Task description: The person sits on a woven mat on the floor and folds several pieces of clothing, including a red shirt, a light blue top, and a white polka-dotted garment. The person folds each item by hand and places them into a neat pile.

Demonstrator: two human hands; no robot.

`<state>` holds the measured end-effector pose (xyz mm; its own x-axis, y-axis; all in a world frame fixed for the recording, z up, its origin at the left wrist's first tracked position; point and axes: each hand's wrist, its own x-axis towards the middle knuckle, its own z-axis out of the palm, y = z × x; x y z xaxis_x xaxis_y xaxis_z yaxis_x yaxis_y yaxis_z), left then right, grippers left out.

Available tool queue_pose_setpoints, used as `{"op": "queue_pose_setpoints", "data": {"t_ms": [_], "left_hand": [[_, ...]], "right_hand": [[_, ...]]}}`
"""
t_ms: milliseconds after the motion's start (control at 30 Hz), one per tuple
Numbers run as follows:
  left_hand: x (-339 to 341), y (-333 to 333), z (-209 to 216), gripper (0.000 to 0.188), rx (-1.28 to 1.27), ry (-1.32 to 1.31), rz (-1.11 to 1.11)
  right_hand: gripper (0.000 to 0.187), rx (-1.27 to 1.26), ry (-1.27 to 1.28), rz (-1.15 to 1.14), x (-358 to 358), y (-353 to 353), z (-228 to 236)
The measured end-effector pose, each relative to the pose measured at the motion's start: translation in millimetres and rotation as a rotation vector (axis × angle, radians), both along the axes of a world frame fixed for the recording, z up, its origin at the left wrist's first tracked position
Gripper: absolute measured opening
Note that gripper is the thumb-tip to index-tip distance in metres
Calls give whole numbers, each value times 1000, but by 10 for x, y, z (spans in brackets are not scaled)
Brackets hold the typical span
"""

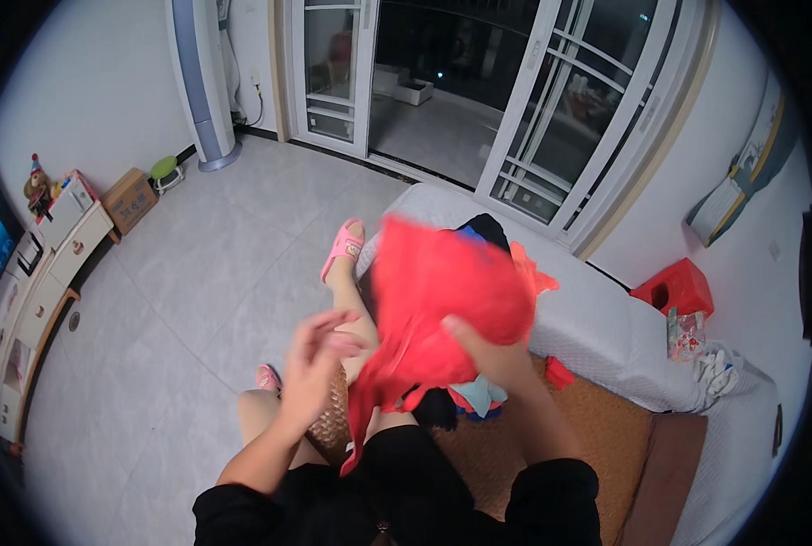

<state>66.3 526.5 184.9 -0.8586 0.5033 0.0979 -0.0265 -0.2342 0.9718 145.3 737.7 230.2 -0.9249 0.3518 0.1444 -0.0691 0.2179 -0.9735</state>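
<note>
— What is held above the lap?
— A large red cloth [442, 282] is held up in front of the body, its upper part blurred, its lower end draped across the thighs.

— By which hand is it gripped?
— By the right hand [488, 350]. The thumb is laid across the face of the fabric; the fingers are hidden beneath it, so how tightly they are closed cannot be told.

— And the left hand [319, 355]?
— It is held just beside the cloth's left edge, half open, the fingers loosely curled and slightly blurred. Nothing is seen gripped in it; whether the fabric is brushed by the fingertips cannot be told.

— What is seen around the cloth?
— Beyond it, a black garment [490, 229] and a coral-orange cloth [535, 271] are piled on a white quilted cover [597, 332]. Nearer, a pale teal cloth [481, 395] is partly covered by the red one. A small red piece [559, 371] is seen to the right, by the edge of a brown woven mat [606, 428].

— And on the floor?
— A pink slipper [344, 250] is worn on an outstretched foot over grey tiles [197, 273].
</note>
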Motion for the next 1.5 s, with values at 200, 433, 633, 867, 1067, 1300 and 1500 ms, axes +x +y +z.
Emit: {"op": "queue_pose_setpoints", "data": {"t_ms": [200, 433, 633, 867, 1067, 1300, 1500], "left_hand": [[182, -219, -444, 71, 362, -949, -848], [-123, 140, -962, 47, 603, -1191, -586], [250, 221, -766, 43, 688, -1260, -731], [519, 406, -810, 39, -180, -426, -671], [478, 563, -854, 44, -187, -123, -792], [610, 775, -1093, 61, 77, -982, -718], [970, 992, -1387, 49, -91, -585, -574]], "right_hand": [[29, 641, 133, -104, 166, 191, -3], [36, 157, -313, 118, 758, -71, -298], [38, -89, -213, -21, 638, -200, -677], [41, -39, -108, -31, 797, -159, -1284], [56, -130, -135, 41, 1082, 87, -1437], [55, -253, -165, -7, 1263, 173, -1544], [55, -71, -117, -64, 1355, 246, -1970]]}}
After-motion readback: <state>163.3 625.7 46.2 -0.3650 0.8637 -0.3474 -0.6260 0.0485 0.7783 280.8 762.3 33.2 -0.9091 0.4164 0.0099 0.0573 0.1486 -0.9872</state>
